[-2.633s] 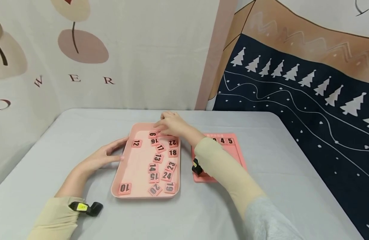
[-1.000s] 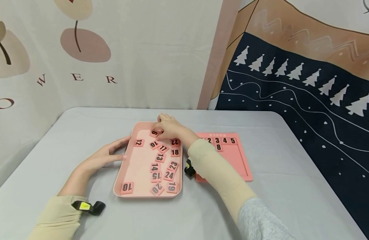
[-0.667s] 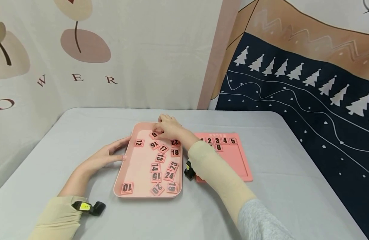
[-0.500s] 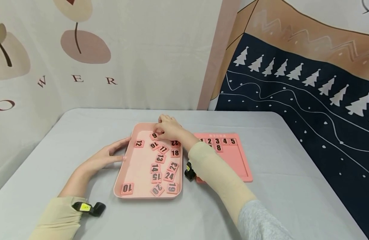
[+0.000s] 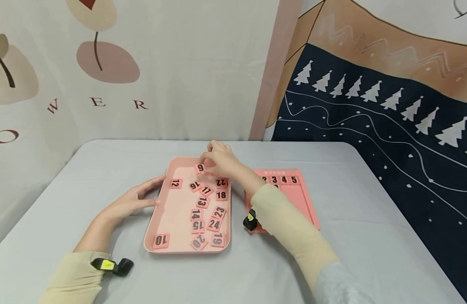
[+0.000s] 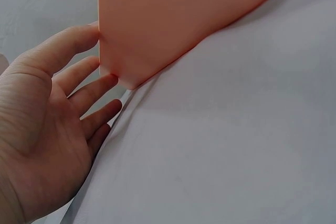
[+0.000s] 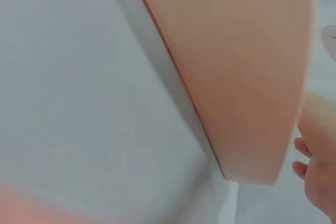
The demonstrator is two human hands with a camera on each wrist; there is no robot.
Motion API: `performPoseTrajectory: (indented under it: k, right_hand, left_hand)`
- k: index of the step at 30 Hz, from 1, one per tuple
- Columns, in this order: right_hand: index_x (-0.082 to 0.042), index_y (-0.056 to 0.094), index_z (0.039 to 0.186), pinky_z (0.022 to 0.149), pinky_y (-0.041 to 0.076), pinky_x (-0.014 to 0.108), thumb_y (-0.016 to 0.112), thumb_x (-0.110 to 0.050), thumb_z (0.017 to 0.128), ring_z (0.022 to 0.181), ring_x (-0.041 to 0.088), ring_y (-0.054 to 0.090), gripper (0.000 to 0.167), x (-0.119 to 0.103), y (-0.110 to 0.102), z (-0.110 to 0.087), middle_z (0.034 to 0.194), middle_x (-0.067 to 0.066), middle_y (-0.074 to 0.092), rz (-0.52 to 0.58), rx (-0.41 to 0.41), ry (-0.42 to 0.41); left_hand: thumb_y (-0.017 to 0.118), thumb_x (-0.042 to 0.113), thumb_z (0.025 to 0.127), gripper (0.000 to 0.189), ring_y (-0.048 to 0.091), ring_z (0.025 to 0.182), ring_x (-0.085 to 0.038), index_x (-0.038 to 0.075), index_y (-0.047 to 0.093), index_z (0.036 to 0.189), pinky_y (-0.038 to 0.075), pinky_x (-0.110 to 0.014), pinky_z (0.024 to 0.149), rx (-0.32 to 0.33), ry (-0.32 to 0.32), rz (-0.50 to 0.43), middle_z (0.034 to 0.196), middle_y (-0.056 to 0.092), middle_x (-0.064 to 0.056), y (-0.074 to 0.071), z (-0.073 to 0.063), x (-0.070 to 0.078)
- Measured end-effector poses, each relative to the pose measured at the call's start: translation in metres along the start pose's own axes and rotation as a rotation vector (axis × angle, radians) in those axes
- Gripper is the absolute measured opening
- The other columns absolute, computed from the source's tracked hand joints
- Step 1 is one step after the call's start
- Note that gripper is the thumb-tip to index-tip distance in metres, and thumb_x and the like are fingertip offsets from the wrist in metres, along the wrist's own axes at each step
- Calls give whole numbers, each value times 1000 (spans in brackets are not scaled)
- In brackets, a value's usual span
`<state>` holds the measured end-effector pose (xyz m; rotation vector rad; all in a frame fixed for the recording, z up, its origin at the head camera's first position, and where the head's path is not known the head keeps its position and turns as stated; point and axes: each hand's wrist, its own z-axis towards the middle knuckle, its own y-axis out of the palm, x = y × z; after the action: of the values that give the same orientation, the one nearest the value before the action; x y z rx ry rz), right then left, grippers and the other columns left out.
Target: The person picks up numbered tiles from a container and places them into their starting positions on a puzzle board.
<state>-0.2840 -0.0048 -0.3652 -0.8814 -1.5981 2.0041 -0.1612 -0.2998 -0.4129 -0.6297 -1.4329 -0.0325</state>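
My right hand (image 5: 220, 160) is over the far end of the pink tray (image 5: 156, 215), pinching a pink number tile (image 5: 200, 168) that reads as a 6 or an upside-down 9. In the right wrist view the tray wall hides most of that hand and the tile. At the tray's left side my left hand (image 6: 47, 124) rests its fairly straight fingertips and thumb against the outer wall. Several loose number tiles lie in the tray, among them tile 16 (image 5: 195, 185), tile 17 (image 5: 206, 191), tile 12 (image 5: 175, 183) and tile 10 (image 5: 161, 241).
Right of the tray lies a pink number board (image 5: 294, 202) with tiles in its top row and part of its second row. My right forearm covers its left part. Grey cloth (image 5: 370, 236) covers the table, and a printed curtain (image 5: 203, 84) hangs behind.
My right hand has shifted up and right, carrying the 6-or-9 tile away from tile 16. Earlier, tile 16 and tile 17 turned a little. My left hand stays at the tray.
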Motion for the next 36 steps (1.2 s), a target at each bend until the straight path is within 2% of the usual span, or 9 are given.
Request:
performPoseTrajectory:
  k: [8, 14, 19, 24, 30, 33, 36]
  right_hand:
    - [-28, 69, 108, 84, 25, 34, 74, -49, 79, 99, 17, 31, 36, 2, -18, -31, 103, -1, 34, -8, 44, 18]
    - [-26, 70, 102, 83, 26, 35, 76, -47, 77, 99, 19, 32, 33, 4, -29, -56, 103, 0, 36, 15, 112, 13]
    - [-25, 71, 98, 87, 26, 38, 80, -43, 75, 100, 20, 32, 31, 10, -35, -79, 103, 0, 35, 52, 178, 5]
    - [-22, 72, 94, 86, 26, 40, 85, -38, 70, 100, 21, 33, 31, 22, -39, -103, 102, 1, 36, 114, 244, 13]
    - [-22, 72, 94, 85, 26, 40, 86, -35, 70, 98, 22, 34, 30, 39, -43, -132, 101, 1, 38, 129, 254, 57]
    - [-21, 72, 94, 84, 26, 40, 86, -34, 70, 98, 23, 34, 30, 48, -44, -147, 102, 1, 38, 133, 257, 80]
    - [-21, 72, 93, 83, 25, 40, 87, -33, 68, 96, 22, 34, 31, 58, -44, -160, 101, 0, 38, 131, 262, 98]
  left_hand:
    - [64, 11, 92, 68, 19, 140, -33, 8, 31, 150, 25, -8, 98, 0, 6, -4, 152, 30, -14, 0, 1, -2]
    - [65, 12, 91, 68, 18, 140, -34, 7, 30, 150, 24, -8, 99, 5, 5, 9, 153, 29, -15, 1, 2, -1]
    - [65, 12, 91, 69, 18, 140, -33, 7, 30, 150, 24, -7, 99, 6, 3, 10, 153, 28, -15, 1, 1, 0]
    - [64, 12, 92, 68, 21, 140, -25, 8, 30, 150, 24, -7, 98, 6, 2, 15, 153, 28, -14, 1, 1, -1]
    - [64, 12, 92, 67, 26, 136, -8, 8, 30, 150, 25, -8, 98, 6, 2, 14, 153, 29, -15, 2, 1, -2]
    - [64, 13, 93, 68, 26, 135, -6, 8, 29, 151, 25, -8, 98, 4, -6, 21, 153, 28, -15, 2, 1, -2]
    - [64, 13, 92, 68, 24, 138, -12, 8, 29, 151, 25, -8, 97, 5, -10, 25, 153, 28, -14, 2, 1, -1]
